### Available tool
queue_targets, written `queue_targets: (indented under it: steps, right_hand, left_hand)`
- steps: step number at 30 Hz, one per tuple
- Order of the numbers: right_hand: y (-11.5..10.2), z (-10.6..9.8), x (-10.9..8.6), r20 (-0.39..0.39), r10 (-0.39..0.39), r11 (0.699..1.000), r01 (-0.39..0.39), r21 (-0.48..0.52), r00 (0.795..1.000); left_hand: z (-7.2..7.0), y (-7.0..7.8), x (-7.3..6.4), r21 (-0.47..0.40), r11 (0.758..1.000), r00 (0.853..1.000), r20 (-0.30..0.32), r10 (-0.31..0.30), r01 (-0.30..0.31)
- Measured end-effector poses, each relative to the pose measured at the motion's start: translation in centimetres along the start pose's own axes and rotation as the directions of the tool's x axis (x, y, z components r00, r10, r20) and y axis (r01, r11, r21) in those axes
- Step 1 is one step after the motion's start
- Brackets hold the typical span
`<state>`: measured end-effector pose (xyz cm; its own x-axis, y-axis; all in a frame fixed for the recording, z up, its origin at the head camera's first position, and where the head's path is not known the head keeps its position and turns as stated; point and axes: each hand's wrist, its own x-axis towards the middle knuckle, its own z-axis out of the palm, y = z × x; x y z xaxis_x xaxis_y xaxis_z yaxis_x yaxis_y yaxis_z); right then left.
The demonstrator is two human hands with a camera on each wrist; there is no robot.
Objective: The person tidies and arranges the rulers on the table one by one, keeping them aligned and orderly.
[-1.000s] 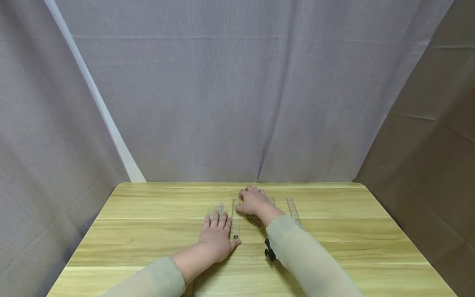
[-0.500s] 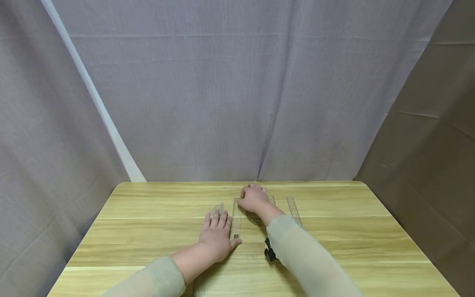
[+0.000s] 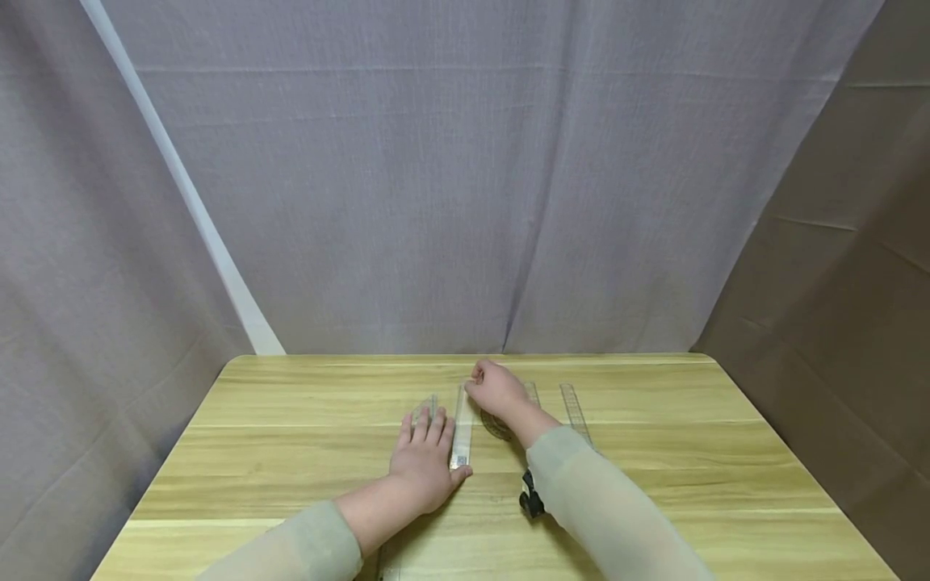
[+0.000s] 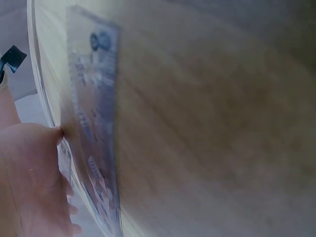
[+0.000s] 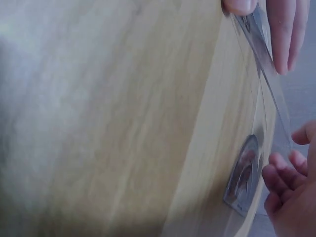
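Observation:
My left hand (image 3: 424, 466) lies with its fingers straight on the table, partly covering a clear set square (image 3: 425, 406). Its thumb rests at the near end of a clear plastic ruler (image 3: 461, 440). My right hand (image 3: 498, 390) pinches the ruler's far end between thumb and curled fingers. In the right wrist view the ruler (image 5: 269, 69) slopes up off the table toward the right hand (image 5: 298, 197). A clear protractor (image 3: 496, 426) lies just under the right wrist, partly hidden by it.
Another clear ruler (image 3: 572, 406) lies to the right, its near end behind the sleeve. One more ruler (image 4: 96, 98) lies by the left forearm. A black device (image 3: 531, 496) sits at the right wrist. Grey curtains (image 3: 407, 202) hang behind the wooden table (image 3: 291, 452).
The right hand has moved slightly up at the ruler's far end, its fingers more curled. The ruler has tilted and now catches light. The left hand has stayed put.

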<state>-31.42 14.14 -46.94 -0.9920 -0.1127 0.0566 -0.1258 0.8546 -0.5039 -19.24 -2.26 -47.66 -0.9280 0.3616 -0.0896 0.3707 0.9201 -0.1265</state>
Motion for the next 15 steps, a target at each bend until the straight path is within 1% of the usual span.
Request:
queue_targets:
  steps: [4,5,7,9,12,15]
  right_hand:
    - [0.1,0.2,-0.1,0.003,0.031,0.992,-0.031,0.122,1.0]
    - [0.1,0.3,-0.1,0.008,0.034,0.986,-0.034,0.162,0.999]
    - [0.1,0.4,-0.2,0.028,0.043,0.963,-0.048,0.266,0.999]
    - [0.1,0.6,-0.3,0.051,0.048,0.923,-0.063,0.379,0.998]
    - [0.1,0.7,-0.3,0.081,0.06,0.837,-0.094,0.538,0.995]
    - [0.2,0.9,-0.4,0.09,0.075,0.76,-0.115,0.64,0.993]
  left_hand:
    - [0.0,0.0,0.0,0.004,1.0,1.0,-0.016,0.007,-0.007]
    - [-0.1,0.0,0.0,0.004,1.0,1.0,-0.021,0.008,-0.008]
    - [0.0,0.0,0.0,0.003,1.0,1.0,-0.027,0.009,-0.009]
    - [0.2,0.0,0.1,-0.001,1.0,0.999,-0.034,0.009,-0.009]
    - [0.6,-0.1,0.2,-0.012,1.0,0.998,-0.054,0.01,-0.01]
    - [1.0,-0.1,0.3,-0.021,1.0,0.997,-0.072,0.008,-0.01]
